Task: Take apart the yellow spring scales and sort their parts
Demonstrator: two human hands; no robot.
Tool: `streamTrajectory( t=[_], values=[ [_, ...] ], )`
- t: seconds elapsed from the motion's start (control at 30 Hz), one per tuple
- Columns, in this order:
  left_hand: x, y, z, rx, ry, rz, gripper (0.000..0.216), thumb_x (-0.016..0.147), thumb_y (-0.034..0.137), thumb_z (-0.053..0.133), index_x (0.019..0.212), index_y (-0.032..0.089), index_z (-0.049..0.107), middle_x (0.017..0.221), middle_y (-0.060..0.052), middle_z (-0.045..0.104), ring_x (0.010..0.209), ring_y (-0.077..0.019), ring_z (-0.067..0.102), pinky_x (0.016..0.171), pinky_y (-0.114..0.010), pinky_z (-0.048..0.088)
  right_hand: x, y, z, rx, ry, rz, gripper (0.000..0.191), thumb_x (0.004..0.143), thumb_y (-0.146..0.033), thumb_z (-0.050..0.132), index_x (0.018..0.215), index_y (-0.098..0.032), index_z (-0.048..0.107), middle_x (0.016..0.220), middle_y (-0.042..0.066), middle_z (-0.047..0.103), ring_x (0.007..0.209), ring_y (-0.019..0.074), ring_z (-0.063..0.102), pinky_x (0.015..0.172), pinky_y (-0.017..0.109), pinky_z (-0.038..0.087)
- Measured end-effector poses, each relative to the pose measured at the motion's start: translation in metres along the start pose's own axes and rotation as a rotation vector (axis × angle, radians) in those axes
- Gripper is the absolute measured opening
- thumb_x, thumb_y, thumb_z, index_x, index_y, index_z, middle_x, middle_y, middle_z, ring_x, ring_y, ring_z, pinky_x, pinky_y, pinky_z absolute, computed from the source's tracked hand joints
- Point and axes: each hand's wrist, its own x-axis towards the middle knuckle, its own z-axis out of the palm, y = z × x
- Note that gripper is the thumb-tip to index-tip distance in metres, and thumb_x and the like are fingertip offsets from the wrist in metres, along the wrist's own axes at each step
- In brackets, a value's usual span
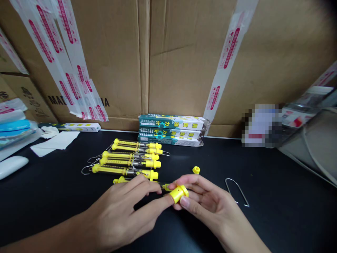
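Note:
My right hand (207, 203) pinches a short yellow plastic cap (177, 194) between thumb and fingers. A digit of my left hand (118, 207) meets the cap's open left end, while its other fingers curl over a spring scale (120, 180). That scale's middle is hidden behind the hand; a yellow piece at its right end reaches the right fingertips. Beyond my hands, several yellow-and-clear spring scales (113, 169) lie side by side, with metal hooks on their ends. A small yellow ring-shaped part (196, 170) sits behind my right hand, and a loose wire hook (238, 189) lies to its right.
Stacked spring-scale boxes (171, 131) stand against a large taped cardboard box (189, 63). At the left are white paper (56, 142), another narrow box (81, 127), a blue packet (14, 128) and a white rounded object (13, 166). A clear plastic container (302, 109) stands at the right.

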Motion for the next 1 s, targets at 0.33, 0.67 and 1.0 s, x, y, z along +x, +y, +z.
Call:
streamTrajectory(
  t=[0.33, 0.67, 1.0],
  values=[
    [-0.015, -0.004, 0.006, -0.146, 0.023, -0.015, 0.022, 0.092, 0.007, 0.060, 0.108, 0.019, 0.069, 0.089, -0.002, 0.071, 0.074, -0.0151, 0.065, 0.063, -0.025, 0.051, -0.001, -0.003, -0.001, 0.065, -0.016, 0.070, 0.028, 0.089, -0.037, 0.075, 0.110, -0.020, 0.071, 0.092, 0.006, 0.078, 0.083, 0.0160, 0.074, 0.078, 0.026, 0.059],
    [-0.012, -0.006, 0.005, -0.200, 0.017, -0.056, 0.014, 0.095, 0.011, 0.060, 0.105, 0.016, 0.069, 0.089, -0.004, 0.070, 0.080, -0.0176, 0.064, 0.072, -0.028, 0.054, -0.003, -0.011, -0.010, -0.287, 0.091, -0.067, 0.030, 0.094, -0.044, 0.065, 0.116, -0.026, 0.074, 0.096, 0.005, 0.077, 0.092, 0.0188, 0.073, 0.087, 0.028, 0.057],
    [-0.017, -0.008, 0.011, -0.074, -0.083, -0.090, 0.026, 0.100, 0.018, 0.054, 0.124, 0.018, 0.064, 0.112, -0.008, 0.071, 0.103, -0.0242, 0.065, 0.088, -0.039, 0.054, 0.020, -0.006, -0.042, -1.021, 0.154, -0.600, 0.026, 0.093, -0.016, 0.062, 0.112, -0.029, 0.074, 0.109, -0.001, 0.079, 0.098, 0.0182, 0.075, 0.089, 0.026, 0.061]
  ],
)
